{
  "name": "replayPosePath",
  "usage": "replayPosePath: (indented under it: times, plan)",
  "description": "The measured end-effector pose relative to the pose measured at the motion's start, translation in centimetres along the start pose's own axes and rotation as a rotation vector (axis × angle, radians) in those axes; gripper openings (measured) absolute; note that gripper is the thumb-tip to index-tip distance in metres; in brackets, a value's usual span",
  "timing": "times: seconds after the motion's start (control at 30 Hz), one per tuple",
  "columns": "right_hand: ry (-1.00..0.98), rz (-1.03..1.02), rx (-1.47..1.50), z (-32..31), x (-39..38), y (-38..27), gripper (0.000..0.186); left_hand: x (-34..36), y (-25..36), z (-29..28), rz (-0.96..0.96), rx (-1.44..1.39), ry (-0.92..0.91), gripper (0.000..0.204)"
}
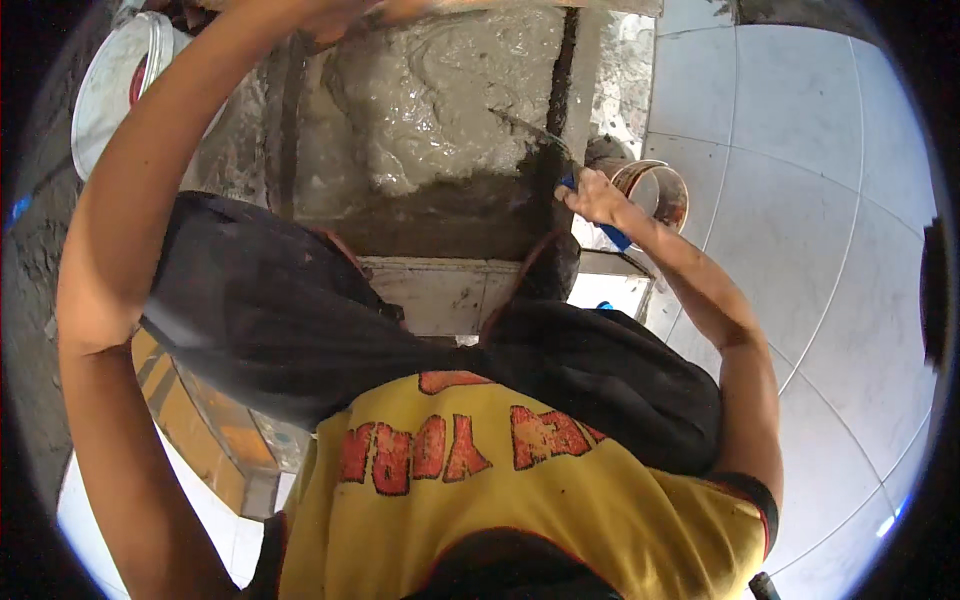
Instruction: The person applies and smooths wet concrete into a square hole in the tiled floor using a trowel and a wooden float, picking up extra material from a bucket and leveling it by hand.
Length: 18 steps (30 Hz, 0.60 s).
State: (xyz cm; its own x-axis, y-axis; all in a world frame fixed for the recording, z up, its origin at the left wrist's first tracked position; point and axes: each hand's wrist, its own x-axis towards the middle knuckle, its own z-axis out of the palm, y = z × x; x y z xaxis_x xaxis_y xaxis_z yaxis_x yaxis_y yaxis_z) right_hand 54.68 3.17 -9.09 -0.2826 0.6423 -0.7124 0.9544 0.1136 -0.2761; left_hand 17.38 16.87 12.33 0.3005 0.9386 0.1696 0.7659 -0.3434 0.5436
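My right hand [594,197] is wrapped round the blue handle of a trowel [535,128]. The trowel's thin blade points left over the wet grey mortar [450,80], near the mortar's right edge. At the top edge of the view is my left hand [335,14], beyond the left part of the mortar. The frame cuts it off, so its fingers and anything in them cannot be made out. The mortar is glossy and uneven, spread over a rectangular bed between my knees, with a darker, smoother strip on the near side.
A white bucket [105,100] lies tilted at the upper left, partly behind my left forearm. A small round container [660,192] stands beside my right wrist. Pale floor tiles [790,190] stretch along the right. A brown cardboard box [205,430] is at the lower left.
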Motion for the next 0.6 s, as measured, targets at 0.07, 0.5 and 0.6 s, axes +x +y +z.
replayPosePath:
  times: [0.07, 0.5, 0.6]
  plan:
    - [0.027, 0.068, 0.137, 0.8, -0.1, 0.9, 0.051, 0.7, 0.2, 0.6, -0.011, -0.022, -0.034, 0.027]
    - [0.400, -0.177, -0.583, -8.6, 6.5, 10.5, 0.038, 0.4, -1.6, 1.9, -0.035, -0.032, -0.043, 0.027]
    - [0.387, -0.153, -0.661, -9.2, 8.0, 11.8, 0.039, 0.5, -1.3, 2.0, -0.008, -0.076, -0.014, 0.027]
